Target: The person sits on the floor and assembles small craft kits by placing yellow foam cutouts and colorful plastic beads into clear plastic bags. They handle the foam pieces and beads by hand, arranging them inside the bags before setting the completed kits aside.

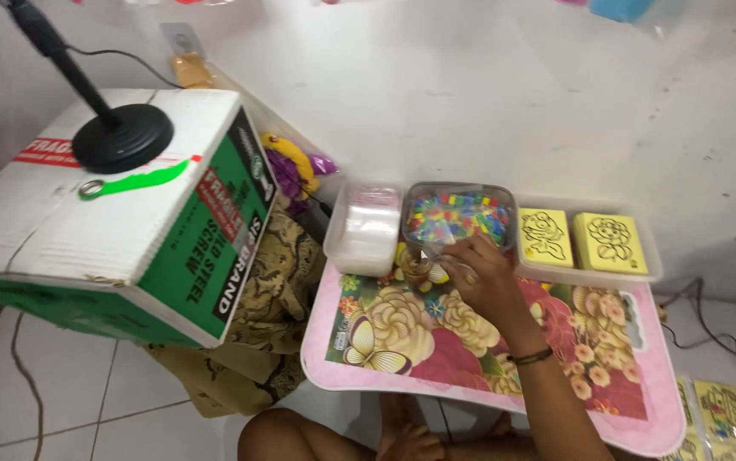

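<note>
Right hand (481, 275): reaching across the pink flowered worktop (641, 401), fingers curled together at the near rim of the clear bead tub (458, 215), pinching something too small to tell.
Bead tub: far edge, between white container (366, 226) and yellow foam blocks (586, 241).
Left hand: out of sight.
Care: I'd pinch lightly, wrist low, so beads don't spill.

Big cardboard box (112, 213) on the left with a black mic stand (120, 137) on top, two yellow stamp blocks (577, 239) in a tray.
</note>
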